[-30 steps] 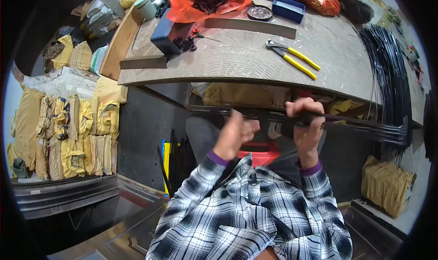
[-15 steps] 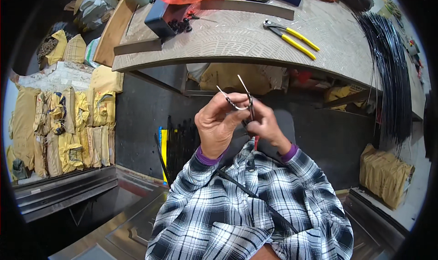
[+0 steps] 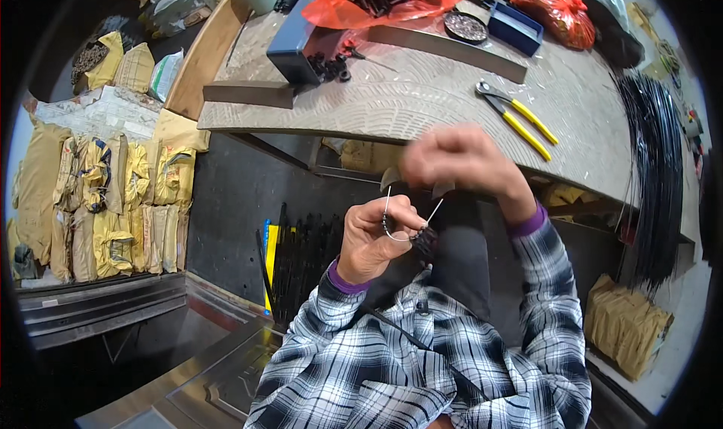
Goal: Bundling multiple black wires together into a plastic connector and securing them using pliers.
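My left hand (image 3: 370, 239) is closed in a pinch on a thin U-shaped wire (image 3: 387, 207) in front of my chest. Small dark bits are threaded along this wire, and its pale ends point up. A dark, blurred cluster (image 3: 426, 240) lies just beside the fingertips. Over the table's front edge hangs my right hand (image 3: 463, 156), apart from the left and smeared by motion, so its fingers and anything in them cannot be made out. Yellow-handled pliers (image 3: 529, 128) lie on the table, to the right of that hand.
On the table (image 3: 422, 98) are a blue-grey bin (image 3: 295, 53) with black parts spilling out, an orange-red plastic bag (image 3: 324, 7), a round dish (image 3: 465, 28) and a blue box (image 3: 516, 28). Long black strands (image 3: 655, 165) hang off the right side. Wrapped bundles (image 3: 113, 203) stand at left.
My right hand has left the wire and moved up and right toward the table. The left hand still holds the wire, slightly lower and further right. The table now appears lower in view.
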`<state>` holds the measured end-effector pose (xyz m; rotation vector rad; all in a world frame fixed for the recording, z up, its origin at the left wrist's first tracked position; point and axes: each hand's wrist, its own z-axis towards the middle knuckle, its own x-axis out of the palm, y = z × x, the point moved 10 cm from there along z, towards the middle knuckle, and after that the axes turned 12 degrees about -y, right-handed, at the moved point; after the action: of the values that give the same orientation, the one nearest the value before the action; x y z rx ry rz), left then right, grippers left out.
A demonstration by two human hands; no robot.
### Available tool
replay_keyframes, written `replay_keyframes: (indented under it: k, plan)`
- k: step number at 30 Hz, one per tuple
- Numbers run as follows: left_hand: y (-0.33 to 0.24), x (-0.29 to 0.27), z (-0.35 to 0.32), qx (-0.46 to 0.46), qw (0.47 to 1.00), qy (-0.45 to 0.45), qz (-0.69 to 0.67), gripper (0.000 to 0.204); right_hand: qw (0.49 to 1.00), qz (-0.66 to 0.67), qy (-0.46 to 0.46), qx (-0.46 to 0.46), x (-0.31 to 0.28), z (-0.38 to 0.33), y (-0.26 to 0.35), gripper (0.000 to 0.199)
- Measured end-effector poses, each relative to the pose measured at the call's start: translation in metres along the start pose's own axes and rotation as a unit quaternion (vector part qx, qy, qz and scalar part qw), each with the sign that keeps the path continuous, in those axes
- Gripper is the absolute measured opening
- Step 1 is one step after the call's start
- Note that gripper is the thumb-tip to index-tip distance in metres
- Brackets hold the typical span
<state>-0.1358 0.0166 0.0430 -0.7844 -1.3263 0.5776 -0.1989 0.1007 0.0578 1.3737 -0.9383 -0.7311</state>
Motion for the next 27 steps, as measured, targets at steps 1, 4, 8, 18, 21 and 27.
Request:
replay_keyframes:
  k: [1,4,8,18,21,27]
  plan:
    - [-0.001,-0.002,0.002,0.004,1.000,-0.005,0.001,0.022,0.985,-0.122,-0.085,-0.083,-0.016,0.033,0.009,0.017]
    - [-0.001,-0.005,0.006,0.005,1.000,-0.020,0.006,0.021,0.862,-0.403,-0.228,-0.206,-0.022,0.100,0.027,0.025]
    - [0.001,-0.003,0.004,0.025,0.999,0.016,0.018,0.014,0.731,-0.563,-0.273,-0.273,-0.013,0.146,0.008,0.031]
    - [0.005,0.025,0.016,0.006,1.000,-0.027,-0.007,0.025,0.990,0.008,-0.072,-0.121,-0.030,0.008,0.066,0.032]
    - [0.010,0.059,0.020,0.006,1.000,-0.003,-0.012,0.024,0.987,-0.043,-0.086,-0.132,-0.040,-0.032,0.083,0.031]
    - [0.037,0.096,0.017,-0.025,0.999,-0.014,-0.029,0.021,0.977,-0.116,-0.117,-0.136,-0.069,-0.077,0.084,0.020]
